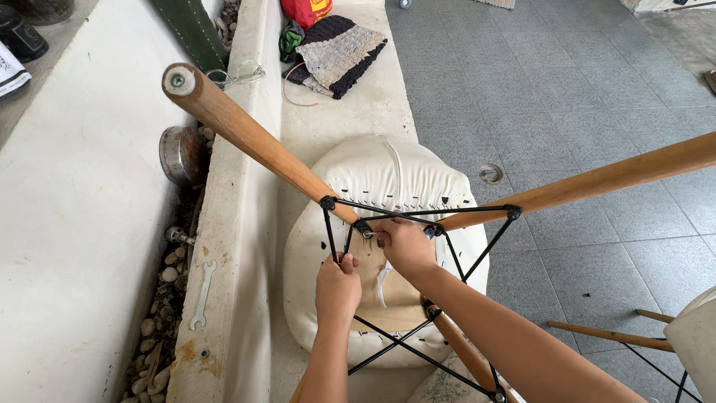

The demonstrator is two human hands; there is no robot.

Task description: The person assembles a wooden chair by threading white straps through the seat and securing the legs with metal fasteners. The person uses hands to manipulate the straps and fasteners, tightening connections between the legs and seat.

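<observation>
I see the upturned chair (pixel 388 186) on the ledge (legs up, exposing bolts). Left hand (pixel 337 287) clamps a brace rod (pixel 329 233), steadying it; right hand (pixel 403 242) pinches a bolt (pixel 368 233).

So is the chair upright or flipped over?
Flipped over: the white chair rests seat-down on the ledge, its wooden legs pointing up toward the camera.

concrete ledge (pixel 350 112) | upturned chair (pixel 388 179) on it | knitted cloth (pixel 339 52) beyond chair | wrench (pixel 202 295) left of chair
</observation>
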